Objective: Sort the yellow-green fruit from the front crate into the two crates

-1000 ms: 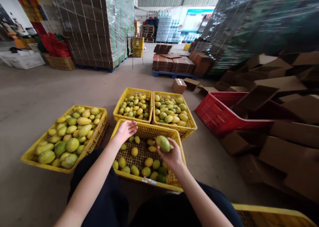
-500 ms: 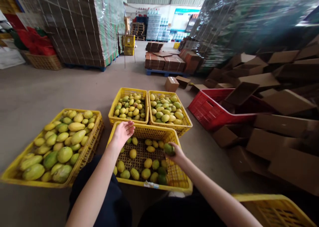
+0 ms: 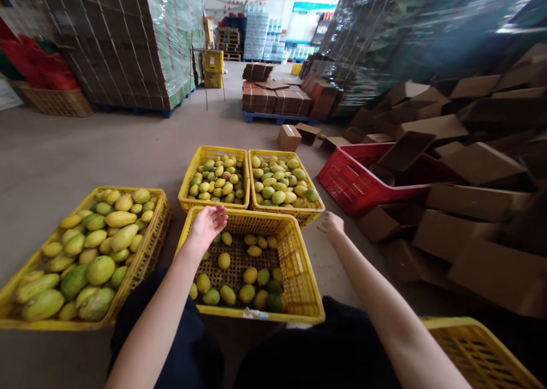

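Note:
My left hand point(image 3: 208, 228) hovers over the back left rim of the near yellow crate point(image 3: 299, 263), palm up, fingers apart, holding nothing. To the right of that crate, over the floor, is my right hand point(image 3: 333, 224), its fingers loosely apart and nothing in it. Several yellow-green fruits point(image 3: 250, 275) lie spread on the near crate's bottom. Behind it stand two fuller crates side by side, the left one with small fruits point(image 3: 219, 171), the right one with larger fruits point(image 3: 278, 197). A green fruit point(image 3: 311, 195) lies at the right crate's front right corner.
A yellow crate of large fruits point(image 3: 100, 270) stands at the left. On the right are a red crate point(image 3: 352, 178) and a heap of cardboard boxes point(image 3: 465, 241). Another yellow crate point(image 3: 478, 343) shows at the lower right. Wrapped pallet stacks point(image 3: 106, 41) stand farther back.
My right hand has let go of the green fruit and moved right, out past the near crate. A green fruit now shows at the back right crate's corner. My left hand stays over the rim.

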`<state>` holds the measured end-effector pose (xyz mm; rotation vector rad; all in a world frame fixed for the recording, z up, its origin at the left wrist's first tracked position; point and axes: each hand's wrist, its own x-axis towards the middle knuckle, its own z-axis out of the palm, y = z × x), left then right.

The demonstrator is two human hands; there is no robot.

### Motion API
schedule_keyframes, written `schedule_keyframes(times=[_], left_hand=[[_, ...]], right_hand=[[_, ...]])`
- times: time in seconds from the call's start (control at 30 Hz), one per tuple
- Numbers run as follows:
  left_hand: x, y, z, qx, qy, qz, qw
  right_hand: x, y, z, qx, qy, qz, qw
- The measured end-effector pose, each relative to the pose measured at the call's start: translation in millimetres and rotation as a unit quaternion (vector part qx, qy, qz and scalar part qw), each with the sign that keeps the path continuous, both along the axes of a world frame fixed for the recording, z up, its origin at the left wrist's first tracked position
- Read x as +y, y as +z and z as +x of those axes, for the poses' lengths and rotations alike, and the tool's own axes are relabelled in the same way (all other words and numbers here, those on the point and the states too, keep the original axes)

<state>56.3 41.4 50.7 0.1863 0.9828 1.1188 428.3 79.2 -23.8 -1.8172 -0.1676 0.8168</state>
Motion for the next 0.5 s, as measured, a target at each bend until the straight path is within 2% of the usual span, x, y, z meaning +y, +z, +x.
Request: schedule_keyframes(times=[0.07, 0.13, 0.33, 0.4, 0.5], left_hand=[[-1, -0.5, 1, 0.003, -0.007, 0.002, 1.000], [-2, -1.8, 3, 0.008, -0.019, 0.003, 1.000], [-11, -9.1, 10, 0.049, -0.054, 0.013, 0.997], [-15, -15.4, 12, 0.072, -0.070, 0.019, 0.995], [-21, -33.9, 14, 0.132, -0.116, 0.038, 0.984]], right_hand=[[-14, -1.0, -9, 0.032, 0.005, 0.002, 0.999], [-27, 5.2, -16, 0.060, 0.017, 0.024, 0.998], [-60, 42.6, -36, 0.127, 0.069, 0.159, 0.977], [-70, 50.7, -45, 0.164, 0.087, 0.215, 0.959], [-84, 56.7, -60, 0.233, 0.112, 0.237, 0.937]])
